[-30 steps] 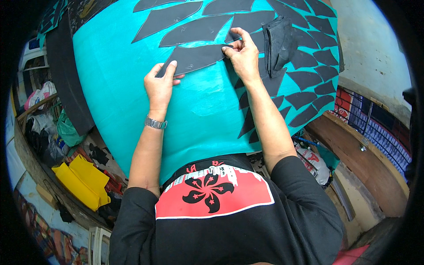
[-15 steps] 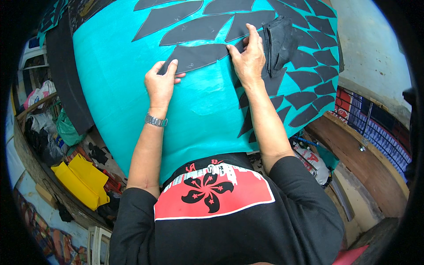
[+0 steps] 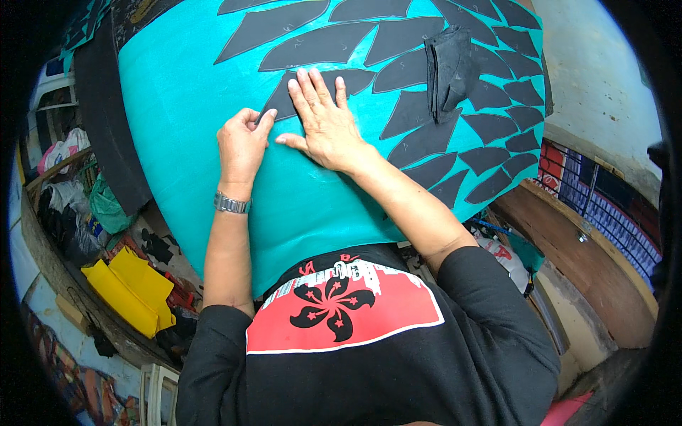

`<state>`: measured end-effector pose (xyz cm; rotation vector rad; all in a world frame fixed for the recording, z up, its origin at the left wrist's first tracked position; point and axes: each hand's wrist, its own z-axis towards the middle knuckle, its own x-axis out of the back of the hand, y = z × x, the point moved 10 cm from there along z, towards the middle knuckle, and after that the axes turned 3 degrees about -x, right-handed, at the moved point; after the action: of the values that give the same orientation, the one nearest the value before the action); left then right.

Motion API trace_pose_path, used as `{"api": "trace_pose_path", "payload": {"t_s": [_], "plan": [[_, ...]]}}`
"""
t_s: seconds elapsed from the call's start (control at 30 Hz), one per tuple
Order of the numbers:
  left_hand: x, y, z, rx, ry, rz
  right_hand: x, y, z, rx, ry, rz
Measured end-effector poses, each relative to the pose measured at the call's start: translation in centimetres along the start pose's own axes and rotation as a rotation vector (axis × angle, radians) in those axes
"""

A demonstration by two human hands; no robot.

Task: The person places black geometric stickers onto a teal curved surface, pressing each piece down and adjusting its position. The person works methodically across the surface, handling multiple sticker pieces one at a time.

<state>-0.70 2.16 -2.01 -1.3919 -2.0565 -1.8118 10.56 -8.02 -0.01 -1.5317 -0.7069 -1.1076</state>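
A large teal sheet (image 3: 177, 135) lies spread before me, with several dark, leaf-shaped cut pieces laid out on it in rows. The nearest black cut piece (image 3: 282, 96) is under my right hand (image 3: 323, 128), which presses flat on it with fingers outstretched and thumb apart. At the piece's left tip, my left hand (image 3: 241, 145) pinches its edge between thumb and bent fingers. Part of this piece is hidden by my right hand. A folded bundle of black material (image 3: 452, 74) rests over other pieces to the right.
Left of the sheet hangs a dark panel (image 3: 110, 121). Below it are a yellow folded sheet (image 3: 131, 291), plastic bags (image 3: 71, 206) and scraps. A wooden ledge (image 3: 575, 248) and a barred opening (image 3: 597, 206) are on the right.
The black piece now lies flat on the teal sheet, its right end beside the row. My right hand has moved left onto it; my left hand has shifted slightly left and down.
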Motion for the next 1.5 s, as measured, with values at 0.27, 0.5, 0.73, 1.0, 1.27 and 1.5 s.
{"api": "trace_pose_path", "payload": {"t_s": [0.27, 0.5, 0.73, 1.0, 1.27, 1.5], "plan": [[1.0, 0.5, 0.0, -0.151, 0.142, 0.026, -1.1, -1.3, 1.3, 0.143, -0.039, 0.032], [1.9, -0.3, -0.1, -0.150, 0.123, 0.077, 4.2, 5.3, -1.7, -0.073, 0.051, 0.134], [1.7, 5.9, -1.2, -0.328, 0.040, 0.000, 18.4, 17.0, -6.9, -0.401, 0.658, -0.114], [-17.9, 23.3, -6.0, -1.021, -0.460, -0.186, 15.5, 25.6, -10.3, -0.886, 0.492, -0.049], [-24.5, 23.1, -5.4, -1.139, -0.411, 0.149, 22.0, 30.0, -19.8, -0.990, 1.260, 0.329], [-19.5, 24.3, -5.9, -1.056, -0.418, -0.066, 24.2, 23.7, -17.7, -0.557, 1.177, 1.189]]}}
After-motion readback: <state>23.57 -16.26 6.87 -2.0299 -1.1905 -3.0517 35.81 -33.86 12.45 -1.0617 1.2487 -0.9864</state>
